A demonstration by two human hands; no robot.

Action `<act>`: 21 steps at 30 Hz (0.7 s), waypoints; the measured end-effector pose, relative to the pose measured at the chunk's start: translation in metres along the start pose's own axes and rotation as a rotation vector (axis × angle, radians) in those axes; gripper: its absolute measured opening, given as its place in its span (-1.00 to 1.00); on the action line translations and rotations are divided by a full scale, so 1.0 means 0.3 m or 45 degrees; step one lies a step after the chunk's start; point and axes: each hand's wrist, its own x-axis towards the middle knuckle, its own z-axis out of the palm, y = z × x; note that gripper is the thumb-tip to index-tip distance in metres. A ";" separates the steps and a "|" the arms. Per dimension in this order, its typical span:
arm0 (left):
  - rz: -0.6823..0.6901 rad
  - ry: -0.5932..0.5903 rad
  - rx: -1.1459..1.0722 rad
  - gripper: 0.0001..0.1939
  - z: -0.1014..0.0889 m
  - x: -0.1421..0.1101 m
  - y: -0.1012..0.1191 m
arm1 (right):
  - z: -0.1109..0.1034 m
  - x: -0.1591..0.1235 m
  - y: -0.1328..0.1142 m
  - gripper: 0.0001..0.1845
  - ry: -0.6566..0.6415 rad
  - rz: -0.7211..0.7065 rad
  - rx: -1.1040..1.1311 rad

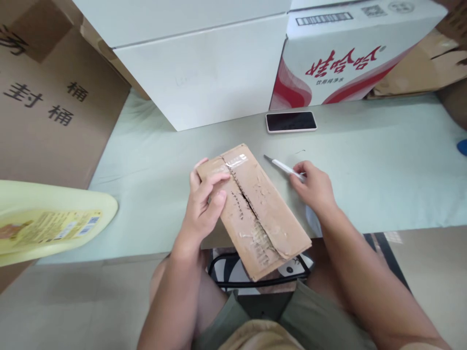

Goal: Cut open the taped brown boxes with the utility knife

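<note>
From my station I see 1 cardboard box (272,204) between my 2 hands, its long axis slanting from far left to near right, past the edge of the table (146,214). My left hand (204,204) grips its left side, thumb on top; my right hand (315,189), apart from it, curls around a cutter (282,166).
</note>
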 end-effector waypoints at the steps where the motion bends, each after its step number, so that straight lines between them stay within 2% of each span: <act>1: 0.000 -0.019 -0.002 -0.66 0.003 0.000 0.006 | -0.013 0.006 -0.008 -0.83 0.051 0.017 0.088; 3: -0.035 -0.047 0.000 -0.65 0.006 0.000 0.021 | -0.045 0.012 -0.030 -0.81 0.155 0.016 0.237; 5: -0.076 -0.061 0.004 -0.62 0.005 -0.001 0.034 | -0.087 0.005 -0.061 -0.82 0.181 -0.001 0.334; 8: -0.101 -0.068 0.012 -0.59 0.001 -0.006 0.047 | -0.161 -0.041 -0.127 -0.82 0.066 -0.087 0.512; 10: -0.101 -0.074 0.021 -0.58 0.000 -0.009 0.050 | -0.212 -0.091 -0.179 -0.77 -0.026 -0.228 0.618; 12: -0.093 -0.068 0.030 -0.56 0.001 -0.012 0.050 | -0.257 -0.147 -0.227 -0.81 -0.067 -0.399 0.593; 15: -0.075 -0.049 0.035 -0.58 0.006 -0.015 0.048 | -0.299 -0.219 -0.276 -0.89 -0.085 -0.632 0.406; 18: -0.046 -0.014 0.007 -0.64 0.013 -0.017 0.042 | -0.308 -0.262 -0.298 -0.84 -0.173 -0.805 0.327; 21: -0.044 0.016 -0.004 -0.63 0.023 -0.020 0.032 | -0.296 -0.280 -0.309 -0.84 -0.198 -0.903 0.377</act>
